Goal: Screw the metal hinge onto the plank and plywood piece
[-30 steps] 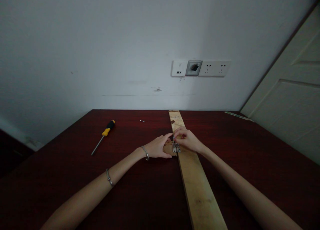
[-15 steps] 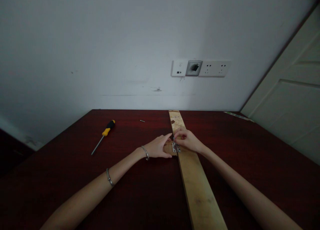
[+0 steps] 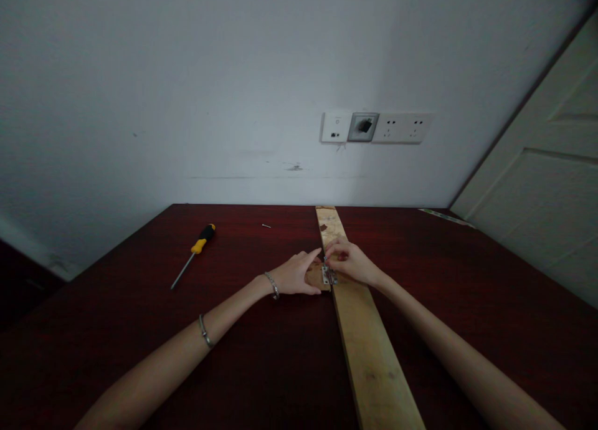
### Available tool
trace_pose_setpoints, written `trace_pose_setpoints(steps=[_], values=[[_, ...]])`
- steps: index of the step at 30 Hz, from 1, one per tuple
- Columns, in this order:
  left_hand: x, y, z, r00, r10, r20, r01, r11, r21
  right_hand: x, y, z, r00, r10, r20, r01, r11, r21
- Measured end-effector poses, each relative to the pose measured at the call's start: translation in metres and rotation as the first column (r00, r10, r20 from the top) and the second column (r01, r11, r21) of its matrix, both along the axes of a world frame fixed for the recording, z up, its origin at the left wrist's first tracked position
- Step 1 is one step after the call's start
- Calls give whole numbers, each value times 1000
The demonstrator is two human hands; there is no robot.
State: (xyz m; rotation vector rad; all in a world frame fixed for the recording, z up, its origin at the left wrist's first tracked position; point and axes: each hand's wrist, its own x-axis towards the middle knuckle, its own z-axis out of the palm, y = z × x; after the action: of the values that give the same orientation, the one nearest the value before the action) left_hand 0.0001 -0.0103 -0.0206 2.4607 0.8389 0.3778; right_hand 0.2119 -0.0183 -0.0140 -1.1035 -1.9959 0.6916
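A long wooden board (image 3: 374, 349) runs away from me across the table to the wall. A short wooden block (image 3: 316, 278) butts against its left edge, and a small metal hinge (image 3: 329, 275) lies over the joint. My left hand (image 3: 292, 274) is around the block, thumb on the near side and fingers on the far side. My right hand (image 3: 348, 260) rests over the board with thumb and forefinger pinched at the hinge's far end. A tiny shiny metal piece shows at those fingertips; it is too small to make out fully.
To the left lies a screwdriver (image 3: 197, 248) with a yellow and black handle. A small screw (image 3: 266, 225) is on the dark red table (image 3: 252, 355) near the wall. Sockets (image 3: 402, 128) sit on the wall, and a thin strip (image 3: 446, 217) lies at the back right.
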Motion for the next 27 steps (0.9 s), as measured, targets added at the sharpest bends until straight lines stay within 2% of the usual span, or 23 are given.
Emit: trace_pose_setpoints(steps=[27], values=[[-1, 2, -2, 998, -13, 63, 14, 1000, -16, 0, -2, 0, 999, 24, 44, -26, 998, 49]])
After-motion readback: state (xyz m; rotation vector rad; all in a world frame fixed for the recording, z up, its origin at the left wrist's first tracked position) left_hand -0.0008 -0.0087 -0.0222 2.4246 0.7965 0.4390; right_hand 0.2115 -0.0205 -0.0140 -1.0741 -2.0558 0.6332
